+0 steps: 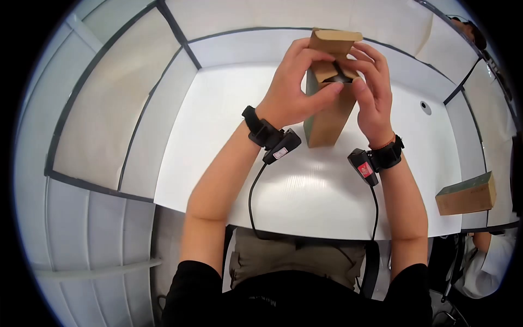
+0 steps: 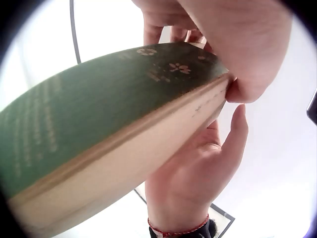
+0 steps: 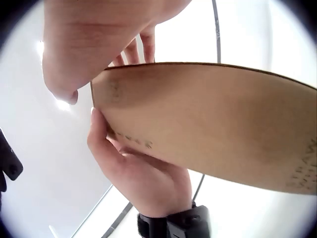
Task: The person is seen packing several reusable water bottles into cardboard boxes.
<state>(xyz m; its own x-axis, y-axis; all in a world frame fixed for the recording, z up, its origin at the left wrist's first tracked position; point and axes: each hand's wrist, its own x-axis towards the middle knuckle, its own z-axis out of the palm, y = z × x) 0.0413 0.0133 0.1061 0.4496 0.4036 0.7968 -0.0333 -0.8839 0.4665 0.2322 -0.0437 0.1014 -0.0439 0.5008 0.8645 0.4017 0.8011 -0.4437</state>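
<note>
We are holding a tall cardboard box [image 1: 330, 117] between both hands, its length running roughly upright over the white surface [image 1: 218, 120]; whether its lower end is resting there, we cannot tell. The left grip [image 1: 294, 90] is holding the upper end from the left, with the thumb lying at the near edge of the mouth. The right grip [image 1: 376, 92] is holding the same end from the right, its fingers reaching over the mouth, below the raised flap [image 1: 333, 44]. Inside, something dark [image 1: 339, 78] is showing, but we are not making out what.

In our judgement, we are dealing with rather stiff walls, which should be bearing a gentle squeeze. The flap is probably bending easily, and a hard pull could be creasing or tearing its fold. The green side [image 2: 99, 109] and the brown side [image 3: 208, 114] are looking matt, so we are expecting little slipping. The weight is depending on the contents, so we are only guessing light. For steadiness, we are preferring a hold on opposite walls below the mouth, using only fingertips for the flap.
</note>
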